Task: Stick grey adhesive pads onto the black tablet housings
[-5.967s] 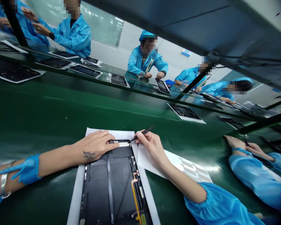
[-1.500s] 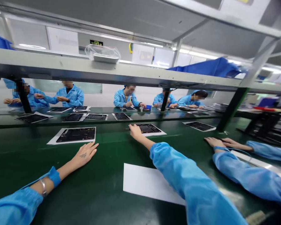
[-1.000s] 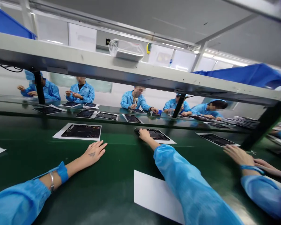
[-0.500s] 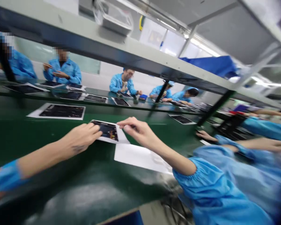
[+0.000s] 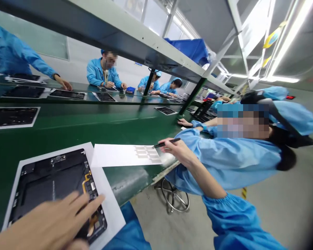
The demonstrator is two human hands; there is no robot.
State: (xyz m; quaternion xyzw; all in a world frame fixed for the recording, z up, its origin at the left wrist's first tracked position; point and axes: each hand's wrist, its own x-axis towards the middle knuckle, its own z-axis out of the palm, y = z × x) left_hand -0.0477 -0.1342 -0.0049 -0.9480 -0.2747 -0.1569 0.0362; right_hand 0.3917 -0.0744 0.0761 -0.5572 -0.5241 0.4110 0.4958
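Note:
Close in front of me a black tablet housing (image 5: 41, 184) with orange flex cables lies on a white sheet (image 5: 108, 194). Over its lower part my left hand (image 5: 59, 215) is spread, blurred, its fingers apart; whether it touches the housing I cannot tell. Black tweezers (image 5: 169, 142) are pinched in my right hand (image 5: 178, 150). Their tips are at the right end of a white backing sheet (image 5: 114, 154) that carries several small grey stickers (image 5: 147, 152). I cannot make out anything between the tips.
A co-worker in blue (image 5: 224, 156) sits close at my right, beyond the bench edge. More housings on paper, one of them a black housing (image 5: 13, 116), lie along the green bench (image 5: 120, 121). A metal shelf (image 5: 135, 38) crosses above. Other people work opposite.
The view has swung right and the housing with its sheet is now much closer to me. My right hand has gone from beside the housing to the sticker sheet; tweezers now show in it.

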